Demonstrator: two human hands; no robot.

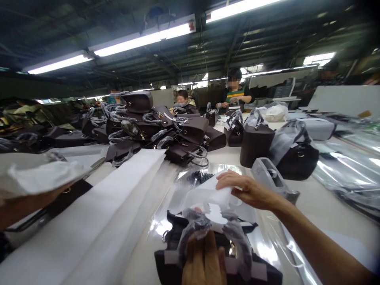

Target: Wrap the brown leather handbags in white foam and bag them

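A dark handbag (264, 271) with plastic-wrapped handles (242, 245) lies at the bottom of the view. My left hand (203, 259) is closed on it, its fingers held together and passing under one wrapped handle; their tips are mostly hidden. Just beyond the bag, my right hand (249, 190) pinches a sheet of thin white paper (204, 196) between thumb and fingers. The paper's near edge reaches the bag's opening, where a white cut-out piece (216, 215) shows between the handles. Clear plastic (166, 206) lies under the bag.
A grey tape dispenser (268, 174) stands right of my right hand. Dark handbags (190, 130) are piled behind, more (257, 144) at right. Long white sheets (118, 194) lie left, beside another person's arm (26, 206). Clear plastic bags (344, 166) cover the right. A co-worker (237, 95) stands across.
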